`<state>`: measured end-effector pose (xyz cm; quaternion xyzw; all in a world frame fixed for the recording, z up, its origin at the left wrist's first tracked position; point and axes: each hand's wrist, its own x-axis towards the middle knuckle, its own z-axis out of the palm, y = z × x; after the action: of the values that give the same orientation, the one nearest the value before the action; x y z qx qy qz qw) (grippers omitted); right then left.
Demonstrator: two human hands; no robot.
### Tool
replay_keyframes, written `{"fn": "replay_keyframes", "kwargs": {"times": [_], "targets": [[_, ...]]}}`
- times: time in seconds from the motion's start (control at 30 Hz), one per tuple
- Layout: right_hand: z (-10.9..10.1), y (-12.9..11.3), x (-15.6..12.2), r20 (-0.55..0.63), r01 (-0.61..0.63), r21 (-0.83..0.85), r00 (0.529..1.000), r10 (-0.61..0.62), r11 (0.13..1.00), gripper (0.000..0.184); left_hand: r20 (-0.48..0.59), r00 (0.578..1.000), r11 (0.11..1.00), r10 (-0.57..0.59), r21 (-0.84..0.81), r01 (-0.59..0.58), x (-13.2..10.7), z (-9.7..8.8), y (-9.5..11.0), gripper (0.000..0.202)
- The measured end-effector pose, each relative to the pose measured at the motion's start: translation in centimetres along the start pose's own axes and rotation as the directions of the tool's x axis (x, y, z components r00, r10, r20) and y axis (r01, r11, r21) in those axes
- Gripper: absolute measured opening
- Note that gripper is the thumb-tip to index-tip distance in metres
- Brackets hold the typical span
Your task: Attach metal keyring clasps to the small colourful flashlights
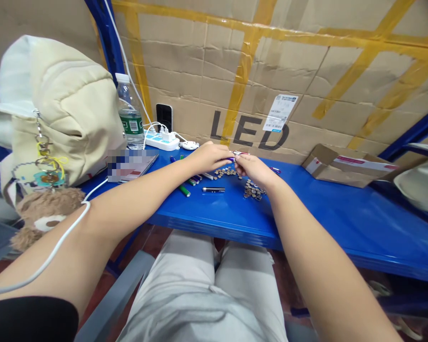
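the left hand pinches a small blue piece, long axis roughly toward three o'clock, where the right hand sits close, its grasp unclear.

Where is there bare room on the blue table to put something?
The widest bare patch of the blue table lies right of the right forearm, before the open cardboard box. A smaller one lies between the black tube and the near edge. It is crowded near the left hand and right hand with metallic discs and coloured tubes.
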<state>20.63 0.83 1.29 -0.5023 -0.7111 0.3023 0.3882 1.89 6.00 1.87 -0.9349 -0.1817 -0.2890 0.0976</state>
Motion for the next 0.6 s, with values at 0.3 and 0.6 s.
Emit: {"fn": "replay_keyframes", "kwargs": {"times": [0.3, 0.6], "targets": [[-2.8, -0.1, 0.0, -0.269, -0.063, -0.327, 0.963, -0.028, 0.943, 0.033, 0.051, 0.972, 0.962, -0.229, -0.139, 0.234, 0.5, 0.0, 0.2, 0.031], [-8.4, 3.5, -1.3, -0.374, -0.464, -0.643, 0.885, 0.278, 0.610, 0.017, 0.141, 0.936, 0.919, -0.322, -0.192, 0.345, 0.3, -0.2, -0.2, 0.033]]}}
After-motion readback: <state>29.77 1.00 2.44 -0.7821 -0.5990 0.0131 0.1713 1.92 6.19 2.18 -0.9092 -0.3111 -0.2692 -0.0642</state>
